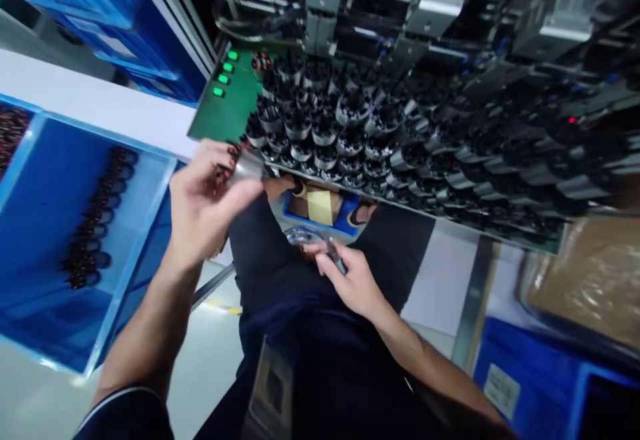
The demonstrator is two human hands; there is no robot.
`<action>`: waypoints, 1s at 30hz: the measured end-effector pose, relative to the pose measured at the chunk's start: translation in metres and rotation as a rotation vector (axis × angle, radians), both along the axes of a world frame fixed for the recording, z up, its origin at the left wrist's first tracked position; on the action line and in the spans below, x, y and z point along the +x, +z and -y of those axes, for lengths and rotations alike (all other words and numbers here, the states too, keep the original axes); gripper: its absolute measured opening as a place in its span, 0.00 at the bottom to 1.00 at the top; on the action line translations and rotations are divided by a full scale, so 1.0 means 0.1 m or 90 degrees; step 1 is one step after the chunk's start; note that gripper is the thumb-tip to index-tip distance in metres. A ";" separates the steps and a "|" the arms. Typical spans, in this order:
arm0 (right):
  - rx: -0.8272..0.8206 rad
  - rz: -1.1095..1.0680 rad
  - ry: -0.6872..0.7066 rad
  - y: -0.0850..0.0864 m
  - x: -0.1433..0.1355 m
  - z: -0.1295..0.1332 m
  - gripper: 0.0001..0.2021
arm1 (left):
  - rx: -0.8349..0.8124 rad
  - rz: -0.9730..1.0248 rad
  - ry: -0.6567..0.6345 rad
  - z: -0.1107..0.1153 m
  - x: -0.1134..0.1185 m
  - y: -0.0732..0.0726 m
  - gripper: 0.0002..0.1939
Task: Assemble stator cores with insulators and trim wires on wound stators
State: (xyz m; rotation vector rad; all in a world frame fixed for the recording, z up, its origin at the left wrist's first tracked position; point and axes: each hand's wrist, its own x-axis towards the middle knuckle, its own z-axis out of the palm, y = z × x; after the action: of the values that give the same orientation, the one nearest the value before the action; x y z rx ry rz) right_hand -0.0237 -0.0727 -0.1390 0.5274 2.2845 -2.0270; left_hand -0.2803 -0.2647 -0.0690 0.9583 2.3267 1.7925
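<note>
Between the thumb and fingers of my left hand (203, 203) is a metal ring-shaped part (249, 165) with copper windings and black prongs, held near the front left edge of the green work surface (220, 115). My right hand (353, 277) is closed around a slim dark tool (336, 255), low over my lap. Beside its fingertips lies something clear and coppery, too blurred to make out. Many similar ring parts (325, 130) stand in rows on the green surface. A single part with red windings (261, 63) sits at their back left corner.
A blue bin (107, 320) with a row of wound parts is at the left. Stacked blue crates (150, 33) stand behind it. Machinery (435, 0) spans the back. A plastic-wrapped brown box (590, 280) and another blue bin (530, 367) are at the right.
</note>
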 end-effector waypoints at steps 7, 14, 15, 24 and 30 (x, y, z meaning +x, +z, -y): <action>-0.039 -0.347 -0.171 0.41 -0.12 0.01 0.10 | 0.063 0.220 -0.245 -0.03 1.23 0.09 0.14; -0.047 -0.424 -0.169 0.44 -0.18 0.10 0.09 | -0.046 -0.021 -0.086 -0.08 1.34 0.05 0.16; -0.055 -0.426 -0.173 0.42 -0.19 0.12 0.09 | -0.054 -0.046 -0.067 -0.09 1.34 0.04 0.16; -0.024 -0.462 -0.178 0.38 -0.20 0.04 0.06 | -0.100 -0.175 -0.017 -0.17 1.37 -0.03 0.21; -0.059 -0.400 -0.179 0.39 -0.14 0.01 0.07 | -0.081 -0.201 -0.039 -0.19 1.36 -0.06 0.17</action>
State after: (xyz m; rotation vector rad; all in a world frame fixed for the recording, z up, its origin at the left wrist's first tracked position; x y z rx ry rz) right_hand -0.0375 -0.0741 -0.1002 0.2308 2.5182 -2.7413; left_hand -0.1440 -0.2456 -0.0745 1.3607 2.5168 1.5450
